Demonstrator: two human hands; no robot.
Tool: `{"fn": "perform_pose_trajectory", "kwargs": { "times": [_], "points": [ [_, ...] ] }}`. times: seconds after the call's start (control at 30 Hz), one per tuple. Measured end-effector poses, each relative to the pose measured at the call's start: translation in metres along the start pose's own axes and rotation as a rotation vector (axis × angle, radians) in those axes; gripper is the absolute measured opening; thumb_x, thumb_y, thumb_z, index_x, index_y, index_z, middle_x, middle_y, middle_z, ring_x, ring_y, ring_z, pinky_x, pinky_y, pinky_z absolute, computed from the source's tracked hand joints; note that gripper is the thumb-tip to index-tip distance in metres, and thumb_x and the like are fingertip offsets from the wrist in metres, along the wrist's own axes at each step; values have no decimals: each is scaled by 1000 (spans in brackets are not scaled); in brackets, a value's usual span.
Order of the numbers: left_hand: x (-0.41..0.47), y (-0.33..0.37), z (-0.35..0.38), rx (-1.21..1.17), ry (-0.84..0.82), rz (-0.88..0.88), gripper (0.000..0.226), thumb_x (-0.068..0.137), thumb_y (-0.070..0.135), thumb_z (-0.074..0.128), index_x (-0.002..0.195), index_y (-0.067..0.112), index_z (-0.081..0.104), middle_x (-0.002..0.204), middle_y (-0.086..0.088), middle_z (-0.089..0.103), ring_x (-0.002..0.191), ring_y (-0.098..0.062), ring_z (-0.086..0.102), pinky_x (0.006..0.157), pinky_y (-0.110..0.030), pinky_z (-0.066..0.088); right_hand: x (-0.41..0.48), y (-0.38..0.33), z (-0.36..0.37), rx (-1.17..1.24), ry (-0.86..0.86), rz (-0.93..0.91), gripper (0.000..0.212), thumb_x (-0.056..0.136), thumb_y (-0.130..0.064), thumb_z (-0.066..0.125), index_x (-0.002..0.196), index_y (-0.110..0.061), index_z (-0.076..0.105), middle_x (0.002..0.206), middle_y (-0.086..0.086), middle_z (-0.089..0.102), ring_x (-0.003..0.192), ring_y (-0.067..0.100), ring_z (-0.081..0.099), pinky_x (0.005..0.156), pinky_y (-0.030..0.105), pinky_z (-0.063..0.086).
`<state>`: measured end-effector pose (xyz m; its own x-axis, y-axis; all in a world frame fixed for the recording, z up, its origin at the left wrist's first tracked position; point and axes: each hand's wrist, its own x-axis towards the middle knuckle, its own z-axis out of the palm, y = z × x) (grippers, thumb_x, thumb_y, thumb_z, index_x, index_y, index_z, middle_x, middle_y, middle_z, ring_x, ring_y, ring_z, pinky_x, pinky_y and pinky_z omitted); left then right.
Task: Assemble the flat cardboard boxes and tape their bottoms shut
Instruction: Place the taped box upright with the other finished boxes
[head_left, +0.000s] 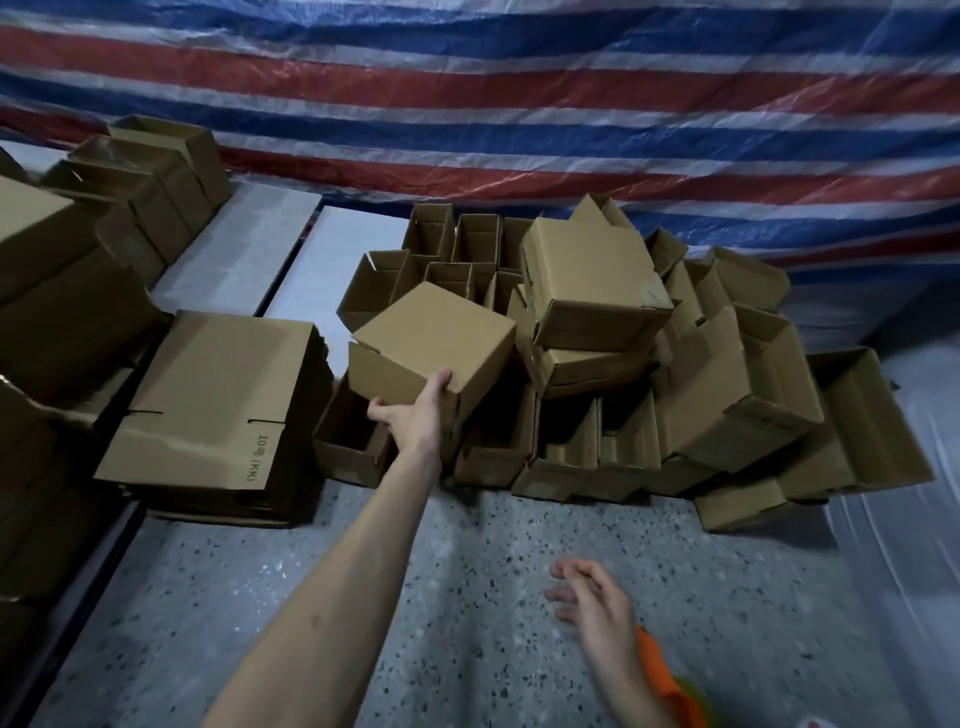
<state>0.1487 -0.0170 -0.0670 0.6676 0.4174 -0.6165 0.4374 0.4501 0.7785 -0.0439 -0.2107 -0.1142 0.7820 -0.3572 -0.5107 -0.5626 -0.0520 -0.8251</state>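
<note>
Stack of flat boxes (218, 395) on the floor (467, 571), left of the left fingers. Left hand (415, 421), arm stretched out: fingers (440, 378) and thumb grip the near corner of a tilted assembled box (434, 338). The pile of assembled boxes (691, 374) is behind and right of those fingers. Right hand (597, 608) is low, well apart from the boxes, its fingers (571, 571) loosely spread, holding nothing. Blurred orange object (670, 675) by its wrist.

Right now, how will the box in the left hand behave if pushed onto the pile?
Probably light: the left hand holds the box by one corner, arm outstretched. Likely stiff: its faces look flat. It may tip, being tilted over an uneven pile.
</note>
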Motion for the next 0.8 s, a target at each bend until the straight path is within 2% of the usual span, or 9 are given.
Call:
{"fn": "perform_pose_trajectory", "kwargs": {
  "times": [0.07, 0.17, 0.3, 0.4, 0.5, 0.57, 0.63, 0.7, 0.8],
  "points": [
    [9, -8, 0, 52, -54, -31, 115, 74, 55, 81, 153, 18, 8, 146, -14, 42, 129, -32, 46, 108, -42, 37, 2, 4, -3, -3, 10, 24, 15, 101, -26, 58, 96, -21, 71, 92, -12, 74, 77, 9, 72, 68, 29, 53],
    [16, -20, -14, 87, -115, -38, 109, 79, 62, 73, 156, 14, 13, 152, -10, 38, 136, -30, 43, 111, -41, 37, 5, 10, -4, -9, 12, 34, 16, 101, -22, 57, 96, -18, 72, 90, -7, 75, 78, 12, 72, 66, 28, 55],
    [20, -27, -48, 93, -146, 11, 77, 89, 58, 65, 148, 18, 36, 149, -5, 44, 134, -26, 45, 114, -48, 38, 8, 9, 10, -52, -21, 30, 18, 103, -20, 55, 95, -18, 71, 90, -6, 74, 78, 15, 72, 75, 40, 58],
    [25, -25, -88, 83, -3, 118, 46, 91, 47, 68, 127, 24, 51, 127, 1, 56, 121, -21, 55, 105, -37, 46, 10, 2, 29, -40, -62, 11, 17, 102, -17, 55, 97, -13, 71, 88, -2, 74, 78, 21, 71, 81, 50, 57],
    [35, -20, -138, 96, 308, 203, 44, 87, 37, 76, 118, 15, 53, 114, -1, 58, 107, -19, 59, 87, -27, 44, 8, -7, 50, -52, -89, -29, 16, 102, -18, 56, 99, -13, 70, 94, 4, 74, 82, 24, 72, 79, 48, 58],
    [45, -14, -170, 57, 479, 143, 47, 87, 36, 76, 117, 11, 50, 110, -4, 55, 100, -21, 56, 86, -31, 44, 5, -12, 62, -52, -113, -56, 15, 102, -17, 55, 100, -13, 70, 95, 4, 73, 80, 23, 71, 74, 41, 58],
    [60, -11, -198, 73, 546, 27, 52, 87, 39, 75, 119, 7, 50, 110, -7, 55, 99, -23, 55, 90, -34, 46, 1, -16, 73, -62, -139, -74, 15, 102, -15, 55, 98, -13, 69, 93, 4, 73, 80, 24, 71, 71, 37, 56],
    [73, -12, -215, 88, 487, -73, 58, 84, 45, 77, 120, 3, 56, 113, -11, 62, 102, -26, 61, 95, -39, 50, -3, -17, 81, -77, -158, -84, 16, 102, -14, 55, 96, -14, 69, 90, 2, 74, 78, 23, 71, 70, 37, 56],
    [87, -13, -221, 62, 339, -153, 50, 84, 46, 77, 105, 2, 66, 98, -13, 70, 79, -25, 67, 72, -39, 56, -9, -14, 87, -105, -179, -91, 16, 101, -14, 55, 95, -14, 70, 86, -3, 75, 75, 20, 72, 69, 36, 58]
  ]
}}
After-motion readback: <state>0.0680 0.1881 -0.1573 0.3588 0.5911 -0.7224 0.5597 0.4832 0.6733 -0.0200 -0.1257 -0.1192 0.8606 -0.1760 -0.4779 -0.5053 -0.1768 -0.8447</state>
